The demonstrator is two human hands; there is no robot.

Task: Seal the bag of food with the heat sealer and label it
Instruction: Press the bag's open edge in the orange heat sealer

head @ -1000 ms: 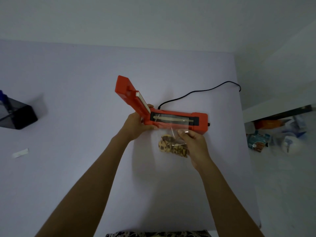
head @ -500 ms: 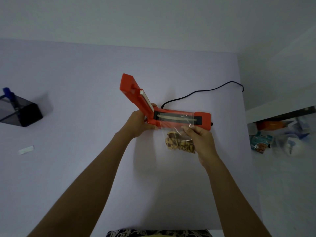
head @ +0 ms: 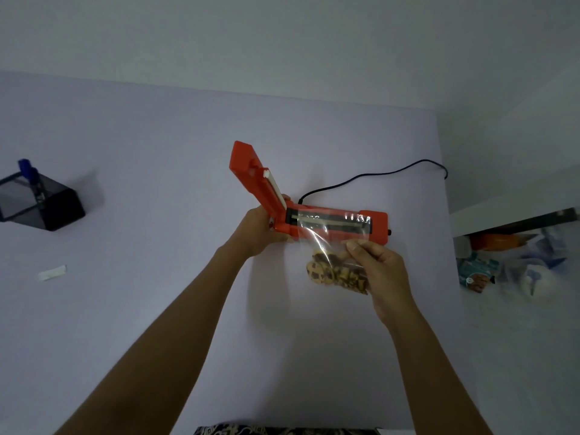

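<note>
Orange heat sealer (head: 373,226) lying lengthwise on the pale surface (head: 157,183), lid (head: 251,175) swung up and back at the left end, white strip along its inner edge. Black sealing bed exposed, pale heating strip running down its middle. Black cord (head: 361,178) trailing from the back toward the far right edge. Clear plastic bag (head: 317,243) with its open top laid flat across the sealing bed, lower part hanging off the near side, crinkled. Brown and tan food pieces (head: 332,273) bunched at the bottom. Small white label (head: 52,273) lying flat, well apart on the left.
</note>
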